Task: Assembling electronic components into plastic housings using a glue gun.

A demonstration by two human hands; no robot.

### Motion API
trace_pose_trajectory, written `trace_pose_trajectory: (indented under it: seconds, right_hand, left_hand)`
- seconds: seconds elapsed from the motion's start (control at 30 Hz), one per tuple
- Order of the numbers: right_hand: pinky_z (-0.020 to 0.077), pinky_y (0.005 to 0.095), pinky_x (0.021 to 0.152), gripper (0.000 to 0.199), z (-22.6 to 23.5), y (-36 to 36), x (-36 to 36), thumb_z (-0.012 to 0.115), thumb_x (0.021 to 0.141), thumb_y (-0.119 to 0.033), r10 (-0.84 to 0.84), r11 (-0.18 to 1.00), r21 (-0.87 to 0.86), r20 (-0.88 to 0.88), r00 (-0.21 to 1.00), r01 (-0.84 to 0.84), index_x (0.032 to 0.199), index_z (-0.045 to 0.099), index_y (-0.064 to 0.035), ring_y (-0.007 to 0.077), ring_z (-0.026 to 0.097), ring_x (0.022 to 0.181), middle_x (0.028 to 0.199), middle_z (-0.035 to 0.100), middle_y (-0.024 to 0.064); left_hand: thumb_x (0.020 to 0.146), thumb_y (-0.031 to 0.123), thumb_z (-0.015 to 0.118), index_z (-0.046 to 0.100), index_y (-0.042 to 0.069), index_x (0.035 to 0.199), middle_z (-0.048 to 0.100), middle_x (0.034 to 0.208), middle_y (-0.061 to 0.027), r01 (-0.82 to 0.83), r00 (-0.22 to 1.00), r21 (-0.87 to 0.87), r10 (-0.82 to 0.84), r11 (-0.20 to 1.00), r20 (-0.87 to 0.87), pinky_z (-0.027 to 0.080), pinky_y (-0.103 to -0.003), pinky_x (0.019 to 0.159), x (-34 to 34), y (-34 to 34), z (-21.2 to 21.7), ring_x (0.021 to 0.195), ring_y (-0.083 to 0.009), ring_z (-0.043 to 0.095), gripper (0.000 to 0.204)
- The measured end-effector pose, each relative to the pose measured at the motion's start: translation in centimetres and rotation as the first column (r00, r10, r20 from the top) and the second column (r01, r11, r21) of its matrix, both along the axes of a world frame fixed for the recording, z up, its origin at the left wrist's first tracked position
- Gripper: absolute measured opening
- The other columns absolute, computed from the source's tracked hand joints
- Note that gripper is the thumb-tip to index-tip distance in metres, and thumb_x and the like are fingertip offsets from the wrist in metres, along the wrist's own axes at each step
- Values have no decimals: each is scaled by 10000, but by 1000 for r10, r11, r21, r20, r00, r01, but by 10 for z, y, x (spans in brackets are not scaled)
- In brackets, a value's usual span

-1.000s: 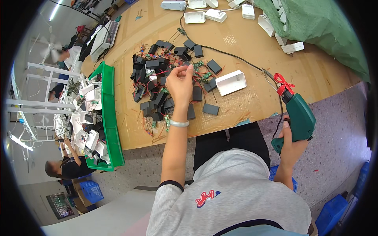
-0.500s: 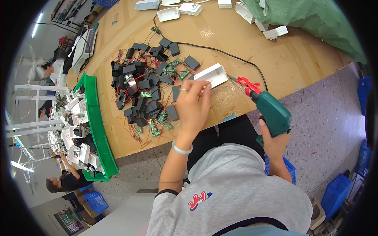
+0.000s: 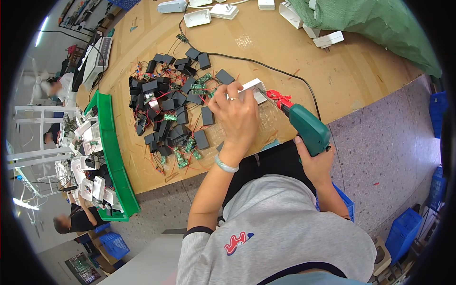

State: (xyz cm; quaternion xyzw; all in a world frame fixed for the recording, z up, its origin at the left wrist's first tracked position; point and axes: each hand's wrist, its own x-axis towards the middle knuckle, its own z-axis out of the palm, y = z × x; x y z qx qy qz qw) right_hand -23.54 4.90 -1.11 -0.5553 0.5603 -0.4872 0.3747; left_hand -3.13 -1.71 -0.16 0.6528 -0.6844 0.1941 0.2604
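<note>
A shallow white plastic case [image 3: 259, 96] lies on the cardboard-covered table in front of me, its open side up. My left hand [image 3: 235, 111], with a ring and a pale bangle, is curled over the near left part of the case and grips it; the fingertips are partly hidden. My right hand [image 3: 316, 164] is wrapped round the handle of a green soldering gun [image 3: 309, 129]. Red wire is wound round the front of the gun. Its metal tip reaches into the right end of the case.
Left of my hands lies a heap of black blocks [image 3: 166, 102] with red wires and green circuit boards [image 3: 180, 159]. A black cable [image 3: 266, 64] crosses the table. A green crate [image 3: 111, 156] of white parts stands left, green cloth [image 3: 361, 38] far right. Other people are in the left background.
My right hand has brought the soldering gun left, and its tip has gone from beside the case into it. My left hand has shifted over the case, which sits slightly farther left.
</note>
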Motion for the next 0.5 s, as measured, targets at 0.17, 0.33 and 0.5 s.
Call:
trace_pose_trajectory:
  seconds: [0.17, 0.33, 0.5]
  right_hand:
    - [537, 272, 729, 172, -4, -3, 2, 786, 884, -91, -5, 1000, 4, -16, 1000, 5, 1014, 735, 10, 102, 684, 794, 907, 754, 53]
    - [540, 287, 748, 172, 0, -6, 4, 785, 878, -84, 13, 1000, 2, -35, 999, -13, 1014, 733, 8, 118, 692, 805, 913, 757, 60]
    - [538, 291, 755, 177, -1, -8, 6, 786, 876, -86, 10, 1000, 10, -17, 1000, -10, 1016, 731, 8, 124, 693, 811, 914, 756, 66]
  left_hand:
    - [761, 100, 720, 697, 32, 792, 630, 1209, -121, 14, 1000, -25, -15, 1000, -18, 321, -522, 969, 0, -7, -2, 1241, -351, 492, 78]
    - [776, 114, 725, 696, 35, 790, 636, 1234, -109, 43, 995, 6, -43, 999, -86, 311, -526, 974, 3, -9, -5, 1248, -349, 496, 85]
    - [794, 121, 718, 698, 38, 812, 665, 1156, -86, 41, 996, -21, -43, 999, -79, 313, -517, 968, 4, -9, -8, 1215, -324, 527, 87]
